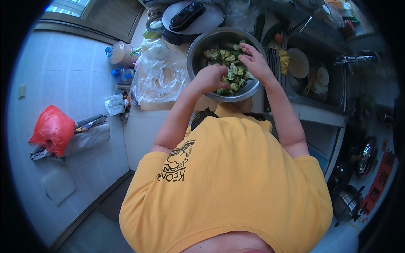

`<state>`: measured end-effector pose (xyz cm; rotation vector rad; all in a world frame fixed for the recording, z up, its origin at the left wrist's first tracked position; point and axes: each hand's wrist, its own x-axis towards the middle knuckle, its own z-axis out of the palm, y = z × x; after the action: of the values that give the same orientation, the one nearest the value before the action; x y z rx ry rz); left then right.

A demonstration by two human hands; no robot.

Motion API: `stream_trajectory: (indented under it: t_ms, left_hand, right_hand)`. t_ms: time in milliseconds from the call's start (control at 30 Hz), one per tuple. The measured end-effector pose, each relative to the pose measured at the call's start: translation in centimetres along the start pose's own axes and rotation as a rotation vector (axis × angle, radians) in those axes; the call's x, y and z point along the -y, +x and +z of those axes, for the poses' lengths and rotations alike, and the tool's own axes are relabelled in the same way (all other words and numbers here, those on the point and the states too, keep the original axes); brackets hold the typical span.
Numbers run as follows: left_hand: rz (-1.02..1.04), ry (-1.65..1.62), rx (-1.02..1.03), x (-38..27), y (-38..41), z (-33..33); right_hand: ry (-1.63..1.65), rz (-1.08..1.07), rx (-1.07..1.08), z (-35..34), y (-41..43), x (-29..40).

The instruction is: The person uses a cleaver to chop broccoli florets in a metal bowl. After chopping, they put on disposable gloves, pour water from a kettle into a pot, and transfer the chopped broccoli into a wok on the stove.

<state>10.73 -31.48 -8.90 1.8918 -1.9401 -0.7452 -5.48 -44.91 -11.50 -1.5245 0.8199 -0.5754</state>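
A wide stainless steel bowl (192,58) rests on the counter before me, holding cut broccoli florets (233,71) and some green leafy pieces. My left hand (211,78) reaches over the bowl's near left side, its fingers curled down at the florets; whether it grips one is hidden. Over the right side of the bowl is my right hand (255,61), fingers apart and pointing toward the broccoli. No piece shows between them. Part of a wooden cutting board (156,106) shows at the counter's front, left of the bowl.
Clear plastic bags (161,72) cover the counter at left. Behind the bowl stands a round electric appliance (215,19) with a black handle. A sink (333,99) with plates (298,61) lies right, beyond a yellow cloth (284,61). A tomato (279,39) sits behind.
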Motion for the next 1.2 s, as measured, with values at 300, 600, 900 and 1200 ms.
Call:
stream_trajectory:
  t_ms: [300,600,900,1200]
  left_hand:
    - [-0.384,-0.887,-0.211,-0.4,-1.0,1.3]
    - [-0.255,-1.375,-0.351,-0.5,-1.7,-0.9]
    - [-0.008,-0.585,-0.408,-4.9,-1.0,-1.8]
    - [-0.048,-0.814,-0.35,-3.7,-1.1,-2.3]
  right_hand:
    - [0.14,0.042,-0.084,-0.4,-3.6,0.6]
    - [-0.07,-0.194,-0.467,-4.8,-7.4,-1.7]
    - [-0.221,-0.307,0.009,2.4,-5.2,5.8]
    - [0.479,0.108,0.236,1.7,-4.2,5.5]
